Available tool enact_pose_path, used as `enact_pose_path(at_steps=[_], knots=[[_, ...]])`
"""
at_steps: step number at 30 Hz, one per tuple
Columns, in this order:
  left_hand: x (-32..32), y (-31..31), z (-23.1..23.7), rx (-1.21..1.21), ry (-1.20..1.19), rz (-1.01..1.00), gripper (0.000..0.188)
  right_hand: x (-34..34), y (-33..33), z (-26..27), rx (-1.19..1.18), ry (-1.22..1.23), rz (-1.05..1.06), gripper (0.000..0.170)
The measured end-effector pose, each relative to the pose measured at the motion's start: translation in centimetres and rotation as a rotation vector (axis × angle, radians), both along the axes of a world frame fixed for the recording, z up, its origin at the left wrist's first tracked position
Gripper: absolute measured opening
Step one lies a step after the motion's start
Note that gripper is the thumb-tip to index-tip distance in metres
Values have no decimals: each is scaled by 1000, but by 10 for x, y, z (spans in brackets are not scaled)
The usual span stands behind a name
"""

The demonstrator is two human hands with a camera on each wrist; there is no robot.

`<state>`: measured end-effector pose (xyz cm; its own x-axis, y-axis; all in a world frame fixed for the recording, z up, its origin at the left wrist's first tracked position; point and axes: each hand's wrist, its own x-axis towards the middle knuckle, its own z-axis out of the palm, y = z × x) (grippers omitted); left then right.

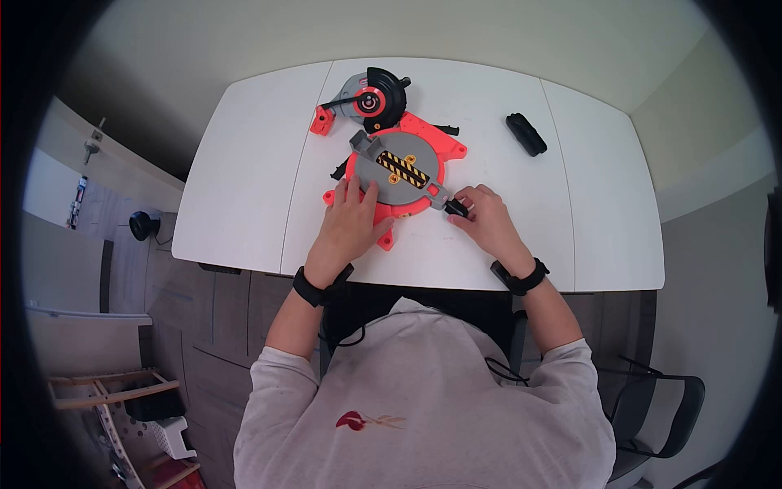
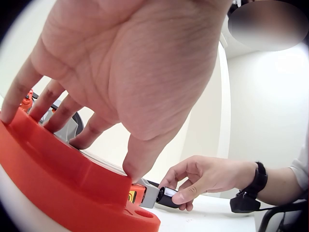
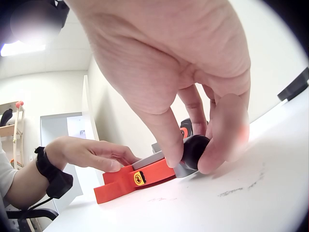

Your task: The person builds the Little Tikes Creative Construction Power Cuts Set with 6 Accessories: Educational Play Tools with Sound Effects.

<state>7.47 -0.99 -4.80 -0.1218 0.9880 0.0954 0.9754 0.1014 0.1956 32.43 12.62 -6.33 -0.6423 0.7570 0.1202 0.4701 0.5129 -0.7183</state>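
A toy saw base, red with a grey round turntable and a yellow-black striped strip, lies on the white table. My left hand rests on its near-left edge, fingers spread over the red rim. At the base's front right, my right hand pinches the black knob on the end of the grey arm between thumb and fingers. The saw head, grey with a black blade guard, lies at the far side of the base.
A black oblong piece lies on the table at the right. Black bars jut from under the base's far side. A dark chair stands at the lower right, and a wooden shelf is at the lower left.
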Motion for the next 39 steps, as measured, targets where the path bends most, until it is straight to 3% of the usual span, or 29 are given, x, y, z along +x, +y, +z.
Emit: enact_pose_path(at_steps=[39], knots=[[4,2,-7,49,43,17,78,-1,-2,-2,-12,26,-10,32]])
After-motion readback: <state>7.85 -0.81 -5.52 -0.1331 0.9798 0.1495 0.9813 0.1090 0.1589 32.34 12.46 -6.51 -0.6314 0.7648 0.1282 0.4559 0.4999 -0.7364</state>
